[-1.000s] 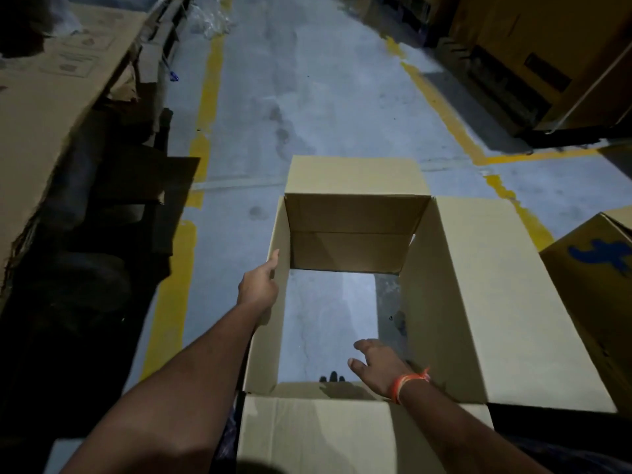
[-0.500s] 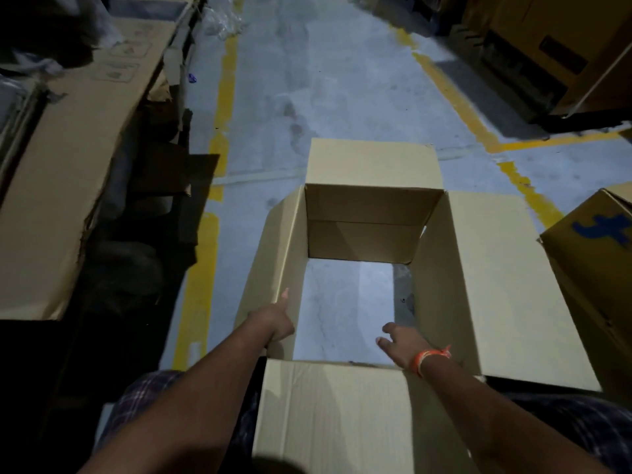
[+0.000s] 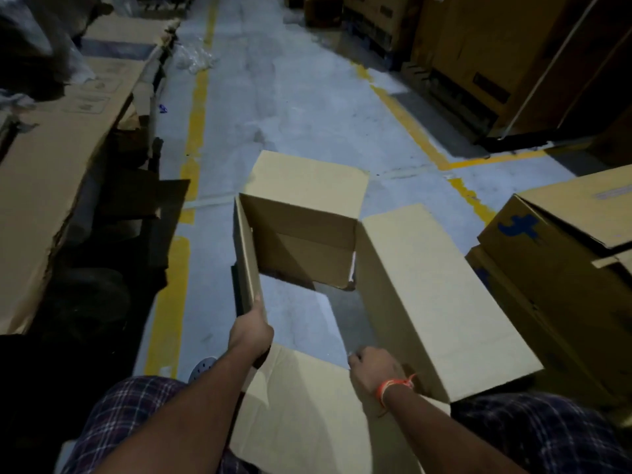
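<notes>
Left hand [image 3: 251, 331] grips the near end of the left wall [image 3: 246, 254] of the cardboard box [image 3: 427, 285], with the fingers wrapped over the wall's outer side and the thumb along its top edge. The right hand [image 3: 371, 371], with an orange wristband [image 3: 393, 388] at the wrist, has its fingers curled over the far edge of the near flap [image 3: 307, 405], close to the corner where that flap meets the right flap [image 3: 444, 302]. Both hands are clenched on the cardboard.

The box stands on the floor [image 3: 290, 97] right in front of the person, between the two forearms and the knees. It has no closed bottom, so grey floor shows through the opening. The far flap [image 3: 307, 179] lies folded outward away from the person, the right flap spreads wide and flat to the right, and the near flap lies over the person's lap. The left wall stands nearly upright and edge-on to the camera.

Checked cloth [image 3: 126, 412] covers both legs at the lower edge of the picture. To the right, just beside the right flap, sits a second box [image 3: 554, 254] with a blue mark on its side. Along the left lies a long flat sheet of cardboard [image 3: 44, 186] over dark clutter. Yellow lines [image 3: 198, 107] run up the floor on either side of the aisle, and more cartons [image 3: 478, 46] stand at the upper right.
</notes>
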### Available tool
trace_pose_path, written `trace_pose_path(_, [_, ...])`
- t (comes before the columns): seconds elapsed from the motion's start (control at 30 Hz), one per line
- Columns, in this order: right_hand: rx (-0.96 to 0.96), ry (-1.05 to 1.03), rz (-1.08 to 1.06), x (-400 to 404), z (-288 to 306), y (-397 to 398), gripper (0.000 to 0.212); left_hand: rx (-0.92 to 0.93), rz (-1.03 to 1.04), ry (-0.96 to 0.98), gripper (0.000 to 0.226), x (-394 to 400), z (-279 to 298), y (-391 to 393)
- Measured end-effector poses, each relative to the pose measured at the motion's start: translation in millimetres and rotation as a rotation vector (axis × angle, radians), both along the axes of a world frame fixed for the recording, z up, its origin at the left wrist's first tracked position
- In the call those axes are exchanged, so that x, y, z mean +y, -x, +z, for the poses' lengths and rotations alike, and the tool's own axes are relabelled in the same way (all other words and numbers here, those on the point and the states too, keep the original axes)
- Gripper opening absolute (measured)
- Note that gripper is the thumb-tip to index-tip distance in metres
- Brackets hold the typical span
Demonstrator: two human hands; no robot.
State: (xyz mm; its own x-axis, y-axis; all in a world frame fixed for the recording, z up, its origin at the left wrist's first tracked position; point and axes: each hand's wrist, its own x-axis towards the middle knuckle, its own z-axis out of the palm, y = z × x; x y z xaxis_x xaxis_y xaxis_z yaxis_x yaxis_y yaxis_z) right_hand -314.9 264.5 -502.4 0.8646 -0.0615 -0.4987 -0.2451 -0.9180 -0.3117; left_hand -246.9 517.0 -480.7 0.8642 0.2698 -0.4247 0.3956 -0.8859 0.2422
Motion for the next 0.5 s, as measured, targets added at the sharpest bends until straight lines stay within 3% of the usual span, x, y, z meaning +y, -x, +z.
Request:
trace_pose_path(0.27, [-0.124,-0.075,-0.084,14.6,22.3,-4.4,0.043,-0.165,0.039,0.161,0.06,-21.6,-10.4,-35.6])
trace_pose_path(0.43, [-0.008,-0.356,-0.106,-15.2,44.1,-31.0,0.024,-0.166,-0.005,0.081,0.052,-37.4,-8.7,-55.1])
trace_pose_path(0.5, [-0.032,-0.318,-0.012,-37.1,60.1,-47.5,0.026,-0.156,-0.025,0.04,0.05,-41.2,-8.8,-59.2])
